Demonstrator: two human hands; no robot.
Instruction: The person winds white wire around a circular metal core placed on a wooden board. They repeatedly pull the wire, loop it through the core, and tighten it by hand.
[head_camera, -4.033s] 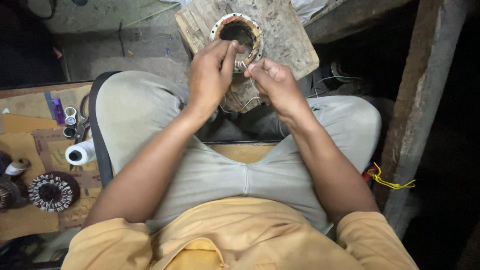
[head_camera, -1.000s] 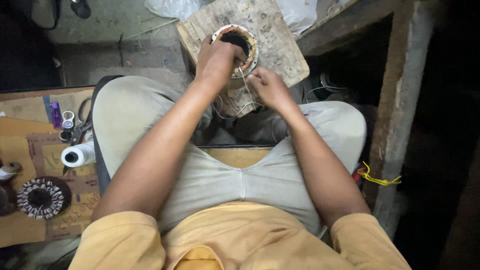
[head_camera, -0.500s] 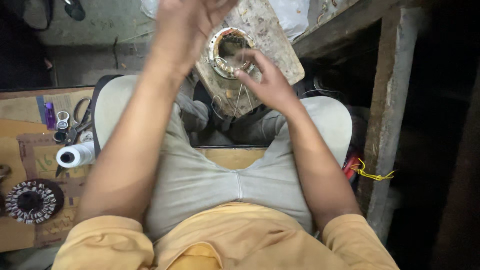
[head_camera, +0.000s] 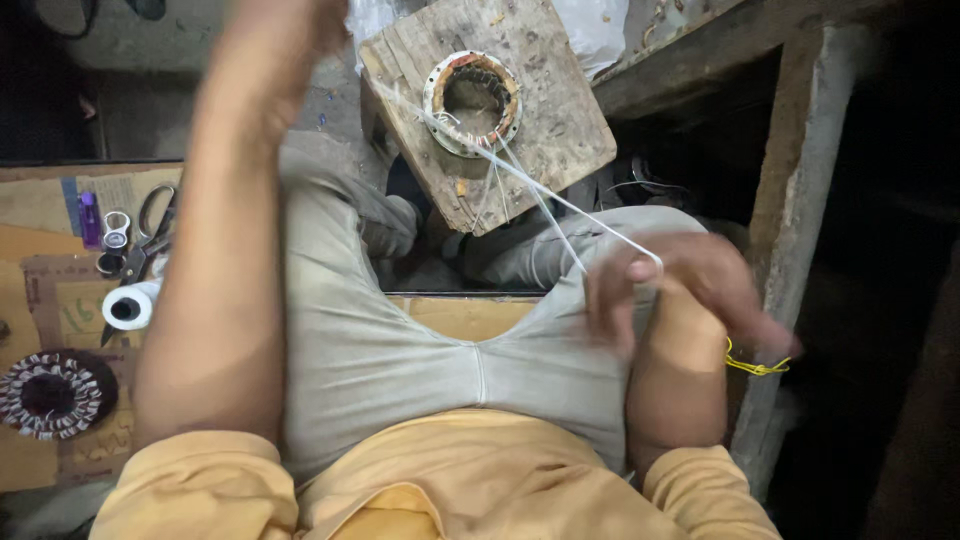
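Head view looks down on a seated person in grey trousers (head_camera: 400, 340) and a yellow shirt (head_camera: 440, 480). At about 12 o'clock a rough wooden block (head_camera: 560, 130) stands between the knees, and on it sits a round metal motor ring (head_camera: 473, 102) with copper-coloured windings inside; the windings are too small to tell apart.

White string (head_camera: 545, 195) runs from the ring down toward 3 o'clock, several strands spreading, some hanging over the near face of the block. One strand loops over a fingertip of the right hand (head_camera: 680, 290). That hand is motion-blurred, fingers loosely curled and hooked on the string; how tightly they hold it is hard to make out. It hovers over the right thigh, well apart from the ring.

The left hand (head_camera: 285, 40) is raised toward 11 o'clock and cut off by the top edge, also blurred. A strand seems to lead up toward it from the ring, but whether it grips anything I cannot tell.

At 9 o'clock, partly hidden behind the left forearm, lie scissors (head_camera: 150, 240), a white roll of tape (head_camera: 130, 305) and some small bottles (head_camera: 100, 225) on cardboard (head_camera: 40, 270). At 8 o'clock sits a second wound ring (head_camera: 52, 392). A yellow wire (head_camera: 755, 365) shows at 3 o'clock beside a wooden post (head_camera: 790, 200).
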